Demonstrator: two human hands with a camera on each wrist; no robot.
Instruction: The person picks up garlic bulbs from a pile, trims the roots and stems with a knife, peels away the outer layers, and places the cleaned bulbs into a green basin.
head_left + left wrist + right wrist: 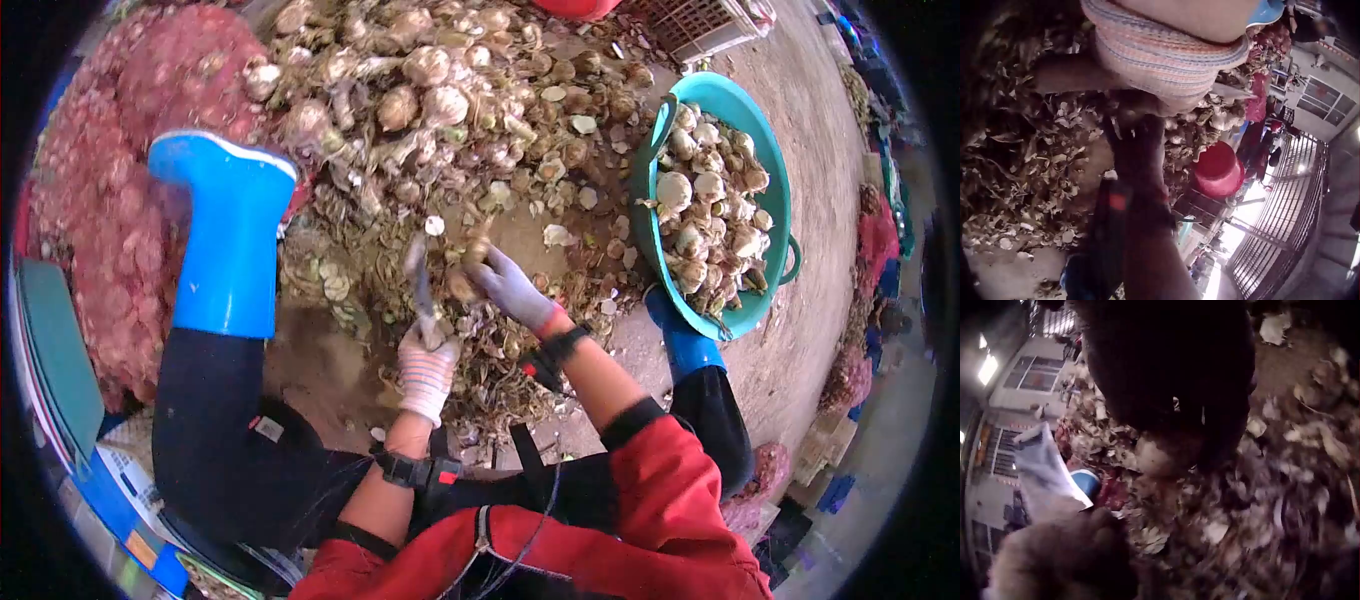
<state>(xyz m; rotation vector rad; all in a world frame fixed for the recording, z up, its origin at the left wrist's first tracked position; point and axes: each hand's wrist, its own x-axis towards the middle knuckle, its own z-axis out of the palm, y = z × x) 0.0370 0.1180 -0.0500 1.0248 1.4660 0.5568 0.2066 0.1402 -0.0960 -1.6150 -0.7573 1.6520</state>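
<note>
My left hand [428, 365], in a striped knit glove, grips a knife [420, 280] with its blade pointing away from me. In the right wrist view the broad blade [1050, 465] rises from the left fist. My right hand [515, 290], in a pale glove, holds a garlic bulb [462, 285] just right of the blade. The bulb [1163, 456] shows below the dark right hand in the right wrist view. Both hands are over a litter of garlic skins and cut stems [500, 350]. A large heap of untrimmed garlic [420, 100] lies beyond them.
A teal tub [780, 200] of trimmed garlic bulbs stands at the right. Red mesh sacks [100, 200] fill the left side, beside a blue boot [230, 250]. A plastic crate [700, 30] and a red bucket [1217, 169] stand past the heap.
</note>
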